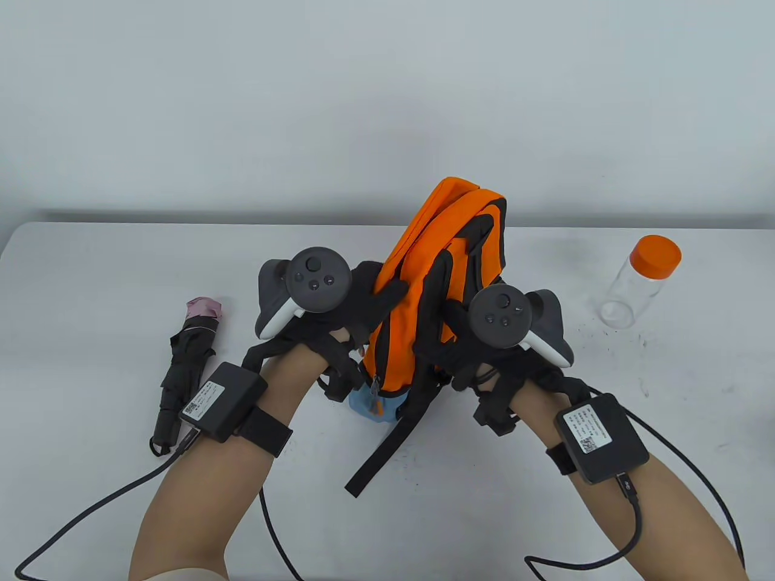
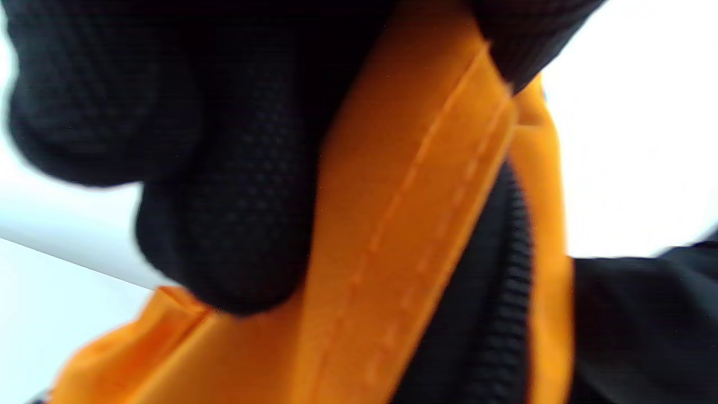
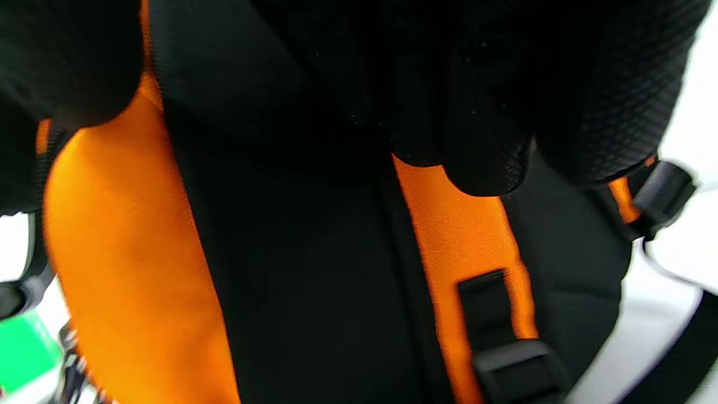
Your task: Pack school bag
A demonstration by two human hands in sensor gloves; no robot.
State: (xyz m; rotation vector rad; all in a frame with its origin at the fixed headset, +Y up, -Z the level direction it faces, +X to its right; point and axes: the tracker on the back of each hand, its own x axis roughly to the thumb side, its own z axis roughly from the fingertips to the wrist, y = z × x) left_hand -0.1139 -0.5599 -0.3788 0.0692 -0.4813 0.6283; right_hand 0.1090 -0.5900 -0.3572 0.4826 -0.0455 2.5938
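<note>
Standing upright near the middle of the white table (image 1: pixel 91 272), an orange and black backpack (image 1: pixel 418 284) is held between two gloved hands. The left hand (image 1: pixel 357 302) is laid against the bag's left side, and its fingers (image 2: pixel 224 224) are seen in the left wrist view curled over an orange stitched edge beside a black zipper (image 2: pixel 505 292), gripping the fabric. The right hand (image 1: pixel 466 327) is placed on the bag's right side, against the black shoulder straps; in the right wrist view its fingertips (image 3: pixel 465 151) are pressed onto black and orange strap material, but whether they are curled round a strap cannot be told. A black strap (image 1: pixel 387 442) is trailed from the bag's base toward the table's near edge. A light blue patch (image 1: pixel 369 408) shows at the bottom of the bag.

A folded black umbrella (image 1: pixel 184 369) with a pink tip is laid on the table to the left, apart from the bag. A clear bottle (image 1: pixel 639 281) with an orange cap is lying to the right, well apart.
</note>
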